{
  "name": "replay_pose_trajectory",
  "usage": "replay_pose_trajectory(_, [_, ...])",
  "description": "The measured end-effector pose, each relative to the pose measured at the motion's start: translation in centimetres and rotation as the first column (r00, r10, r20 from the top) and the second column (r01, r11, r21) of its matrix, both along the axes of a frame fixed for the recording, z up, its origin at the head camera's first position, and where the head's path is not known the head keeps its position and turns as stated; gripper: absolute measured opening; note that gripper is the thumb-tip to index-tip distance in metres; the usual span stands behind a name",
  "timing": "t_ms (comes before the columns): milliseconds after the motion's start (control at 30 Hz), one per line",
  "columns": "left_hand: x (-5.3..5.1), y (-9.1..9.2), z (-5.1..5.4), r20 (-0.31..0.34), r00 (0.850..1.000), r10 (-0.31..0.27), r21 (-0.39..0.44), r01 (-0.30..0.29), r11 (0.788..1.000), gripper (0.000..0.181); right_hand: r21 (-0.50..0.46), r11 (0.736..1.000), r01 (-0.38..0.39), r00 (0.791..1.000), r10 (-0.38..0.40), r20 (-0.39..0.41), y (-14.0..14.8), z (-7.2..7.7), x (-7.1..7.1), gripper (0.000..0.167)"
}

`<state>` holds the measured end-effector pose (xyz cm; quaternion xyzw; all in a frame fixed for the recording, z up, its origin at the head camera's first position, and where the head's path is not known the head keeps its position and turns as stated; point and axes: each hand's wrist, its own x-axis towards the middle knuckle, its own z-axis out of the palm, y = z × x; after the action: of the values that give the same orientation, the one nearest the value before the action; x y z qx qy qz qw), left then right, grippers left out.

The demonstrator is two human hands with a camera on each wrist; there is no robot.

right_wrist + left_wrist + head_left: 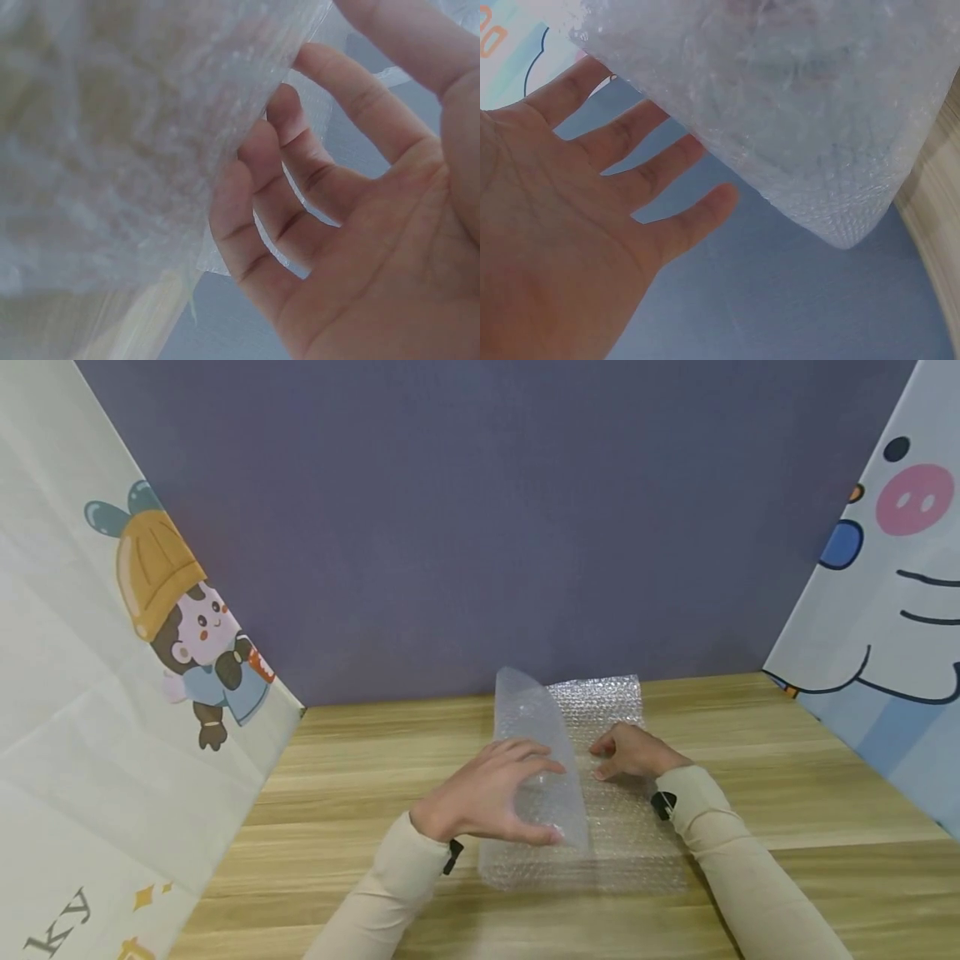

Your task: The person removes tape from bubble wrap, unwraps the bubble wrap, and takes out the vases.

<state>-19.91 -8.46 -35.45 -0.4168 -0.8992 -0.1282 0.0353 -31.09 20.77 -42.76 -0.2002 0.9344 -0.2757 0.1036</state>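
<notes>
A clear sheet of bubble wrap (622, 835) lies on the wooden table, its left part raised and folded over as a curved flap (522, 714). My left hand (487, 789) is at this flap, thumb and fingers spread apart. In the left wrist view, the tips of some fingers meet the edge of the wrap or pass behind it. Over the right part of the sheet is my right hand (633, 752), fingers loosely bent and thumb apart from them. Its fingertips (285, 105) come up to a wrap edge in the right wrist view; whether they press on it, I cannot tell.
Wood-grain tabletop (375, 752) surrounds the sheet. A dark grey-blue panel (480, 527) stands at the back, close to the wrap's far edge. Cartoon-printed white cloths hang on the left (60, 610) and on the right (922, 610).
</notes>
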Motion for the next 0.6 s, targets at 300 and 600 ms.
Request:
replay_pose_trajectory(300, [-0.4,-0.6,0.4,0.011,1.000,0.004,0.033,-0.004,0.999,0.076,-0.006,1.000,-0.007,1.000,0.007,-0.001,0.1,-0.1,0.0,0.045])
replay_pose_trajectory(600, [-0.6,-1.2,0.6,0.010,1.000,0.000,0.060,0.000,0.998,0.071,-0.015,1.000,-0.016,1.000,0.016,-0.003,0.1,-0.2,-0.1,0.045])
